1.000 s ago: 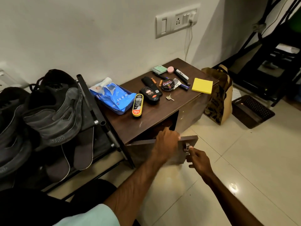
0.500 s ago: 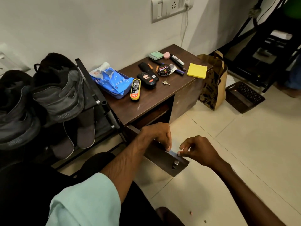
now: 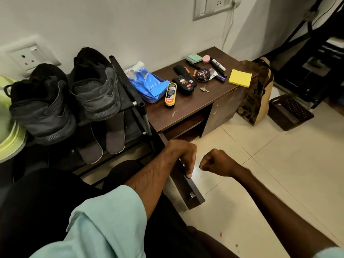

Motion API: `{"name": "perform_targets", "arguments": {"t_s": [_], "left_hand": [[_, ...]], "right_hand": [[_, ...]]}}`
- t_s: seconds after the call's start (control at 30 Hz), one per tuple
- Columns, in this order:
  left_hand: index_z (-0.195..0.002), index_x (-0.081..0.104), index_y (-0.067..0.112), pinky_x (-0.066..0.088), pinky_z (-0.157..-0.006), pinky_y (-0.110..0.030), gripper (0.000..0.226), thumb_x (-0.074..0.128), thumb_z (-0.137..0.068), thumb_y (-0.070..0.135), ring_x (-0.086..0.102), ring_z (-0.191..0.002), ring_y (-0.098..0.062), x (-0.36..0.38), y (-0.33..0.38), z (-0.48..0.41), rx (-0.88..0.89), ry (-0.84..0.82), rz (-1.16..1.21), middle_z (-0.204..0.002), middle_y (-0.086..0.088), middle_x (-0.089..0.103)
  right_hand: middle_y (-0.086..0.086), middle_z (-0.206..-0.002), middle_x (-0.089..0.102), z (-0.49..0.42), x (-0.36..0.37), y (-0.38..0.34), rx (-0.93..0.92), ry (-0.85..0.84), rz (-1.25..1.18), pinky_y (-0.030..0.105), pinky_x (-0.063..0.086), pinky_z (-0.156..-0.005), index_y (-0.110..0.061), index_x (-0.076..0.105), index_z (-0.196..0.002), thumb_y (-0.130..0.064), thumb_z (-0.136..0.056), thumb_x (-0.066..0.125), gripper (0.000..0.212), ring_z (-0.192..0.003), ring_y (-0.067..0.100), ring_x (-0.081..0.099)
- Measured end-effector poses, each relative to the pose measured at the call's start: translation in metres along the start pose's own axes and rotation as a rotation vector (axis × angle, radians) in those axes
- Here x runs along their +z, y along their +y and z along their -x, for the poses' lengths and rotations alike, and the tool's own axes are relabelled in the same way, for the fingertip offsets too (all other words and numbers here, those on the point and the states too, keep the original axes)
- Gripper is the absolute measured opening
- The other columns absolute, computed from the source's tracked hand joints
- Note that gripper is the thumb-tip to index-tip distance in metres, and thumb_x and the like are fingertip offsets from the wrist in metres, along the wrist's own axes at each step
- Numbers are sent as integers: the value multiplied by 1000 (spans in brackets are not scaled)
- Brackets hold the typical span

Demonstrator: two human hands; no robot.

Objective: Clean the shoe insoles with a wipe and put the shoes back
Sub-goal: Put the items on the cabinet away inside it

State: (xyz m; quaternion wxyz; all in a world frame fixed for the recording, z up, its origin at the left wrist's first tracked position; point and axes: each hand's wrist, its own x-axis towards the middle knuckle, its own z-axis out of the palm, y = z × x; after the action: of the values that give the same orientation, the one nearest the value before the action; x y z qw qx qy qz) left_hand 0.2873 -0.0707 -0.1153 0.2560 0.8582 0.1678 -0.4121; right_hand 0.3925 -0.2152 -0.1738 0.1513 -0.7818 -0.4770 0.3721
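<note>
Two black shoes (image 3: 42,112) (image 3: 96,94) stand on the top shelf of a black rack (image 3: 137,103). Below them two dark insoles (image 3: 115,135) (image 3: 91,146) lean side by side on the lower shelf. A blue pack of wipes (image 3: 147,82) lies on the left end of the brown cabinet (image 3: 186,108). The cabinet door (image 3: 193,194) stands swung open toward me. My left hand (image 3: 180,155) holds the door's top edge, fingers curled down over it. My right hand (image 3: 216,162) is a closed fist just right of the door, holding nothing.
On the cabinet top lie a yellow polish bottle (image 3: 170,94), a black polish bottle (image 3: 184,84), a polish tin (image 3: 202,74), keys (image 3: 203,88), markers and a yellow note pad (image 3: 240,78). A brown paper bag (image 3: 255,101) and a black basket (image 3: 290,111) stand on the tiled floor.
The cabinet door has swung out toward me. My right hand has let go of the handle and curled into a fist. My left hand stays on the door's top edge.
</note>
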Motion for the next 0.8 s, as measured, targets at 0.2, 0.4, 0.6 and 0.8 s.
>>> {"name": "perform_targets", "arguments": {"t_s": [0.2,0.4,0.6,0.8], "left_hand": [[-118,67,6,48,-103,-49,39,78,-86,26,63,-114,-28,-14,2,-15,69,250,30,-119,-10,69],[-123,56,14,48,-99,-41,27,61,-97,17,54,-118,-26,-26,-10,-53,36,755,7,-124,-8,58],[-117,56,14,47,-92,-38,27,65,-91,12,53,-114,-26,-35,-4,-83,31,863,44,-121,-9,55],[-121,55,15,50,-90,-36,30,66,-93,20,53,-114,-24,-39,8,-92,46,941,33,-123,-7,55]], "right_hand": [[12,-131,63,-52,-30,-2,-22,233,411,40,52,-98,-6,63,-130,-16,-94,69,38,-122,29,58],[16,-162,33,-124,-61,-1,-22,173,945,43,32,-120,-6,39,-152,-27,-92,68,69,-153,32,24],[11,-171,14,-166,-74,17,198,32,1360,62,14,-124,-17,20,-163,-48,-97,60,83,-158,37,1],[11,-158,35,-171,-55,19,333,29,1591,52,25,-119,-25,32,-157,-50,-103,43,61,-148,36,26]]}}
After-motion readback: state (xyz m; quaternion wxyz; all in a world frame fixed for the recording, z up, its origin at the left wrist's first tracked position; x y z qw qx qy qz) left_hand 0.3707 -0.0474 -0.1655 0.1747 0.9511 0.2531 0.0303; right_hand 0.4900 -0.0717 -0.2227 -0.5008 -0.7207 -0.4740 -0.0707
